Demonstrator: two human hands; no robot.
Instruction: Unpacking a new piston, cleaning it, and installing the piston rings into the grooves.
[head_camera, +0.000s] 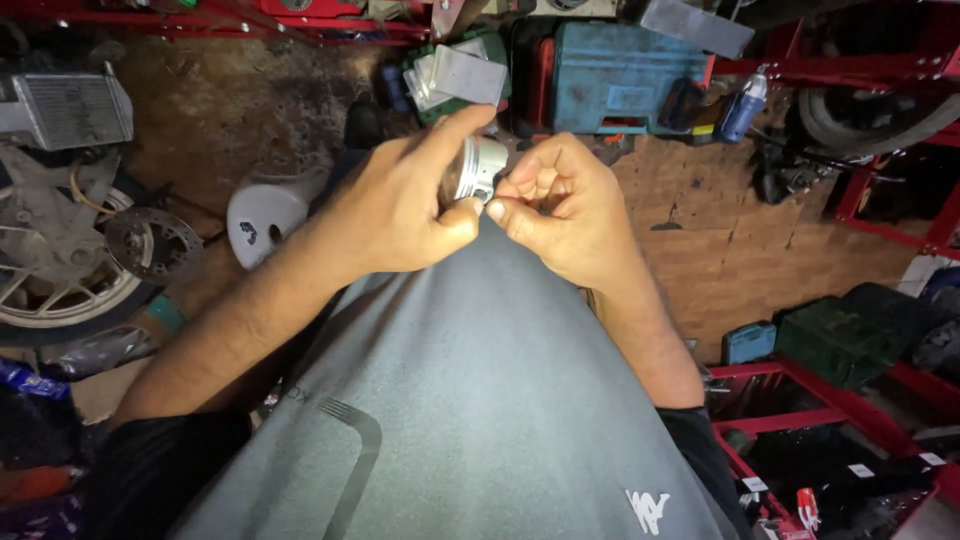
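A small round silver metal piston (478, 168) sits between both hands just above my knee, which is covered in grey cloth (470, 370). My left hand (400, 205) grips it, forefinger over the top and thumb underneath. My right hand (560, 205) is curled beside it, thumb and fingertips pinching at the piston's lower right edge. Whether something tiny is held in those fingertips I cannot tell.
A motorcycle wheel with brake disc (70, 250) stands at left, a white fairing part (265, 215) beside it. A teal tool case (615, 78), a spray can (742, 105) and red metal racks (880, 210) line the far side and right of the brick floor.
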